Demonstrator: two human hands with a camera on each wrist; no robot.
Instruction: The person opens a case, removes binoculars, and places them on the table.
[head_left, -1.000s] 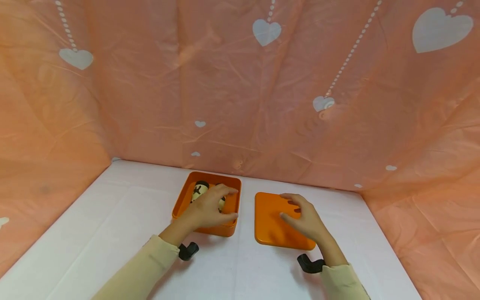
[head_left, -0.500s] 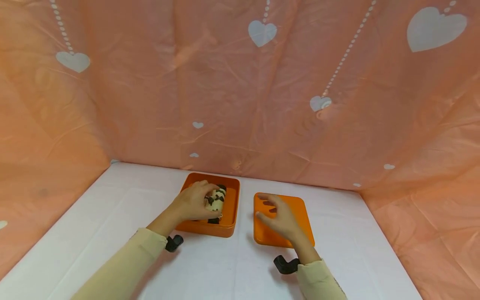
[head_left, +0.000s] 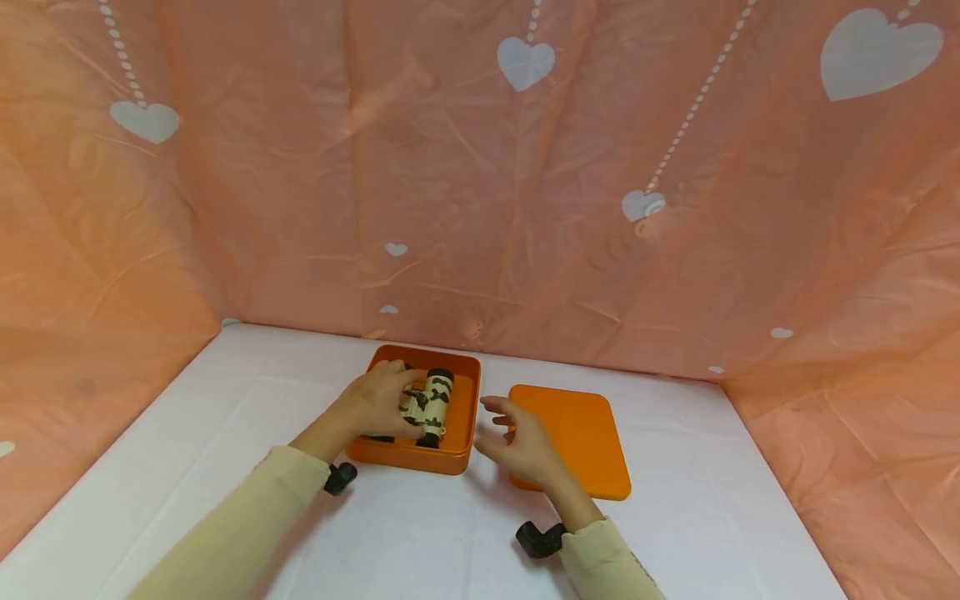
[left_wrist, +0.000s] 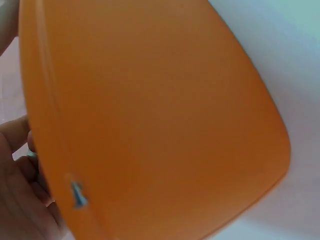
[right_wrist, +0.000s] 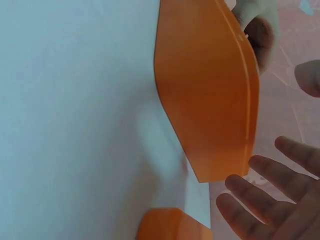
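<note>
A pair of camouflage-patterned binoculars (head_left: 436, 404) with dark ends lies inside the orange box (head_left: 431, 460). My left hand (head_left: 367, 408) grips its left barrel from above, covering most of that side; the right barrel shows. In the left wrist view the orange box wall (left_wrist: 160, 115) hides nearly everything of that grip. Just right of the box, my right hand (head_left: 521, 446) hovers with fingers spread and holds nothing. In the right wrist view its straight fingers (right_wrist: 260, 200) stand close to the box wall (right_wrist: 210, 100).
An orange lid (head_left: 581, 442) lies flat on the white tabletop (head_left: 435, 533) to the right of the box, partly behind my right hand. Behind both hangs a peach curtain (head_left: 450, 192) with white hearts, close to the box's far side.
My left hand has moved left across the box onto the left part of the binoculars, uncovering the right barrel. My right hand has moved left from above the lid towards the box.
</note>
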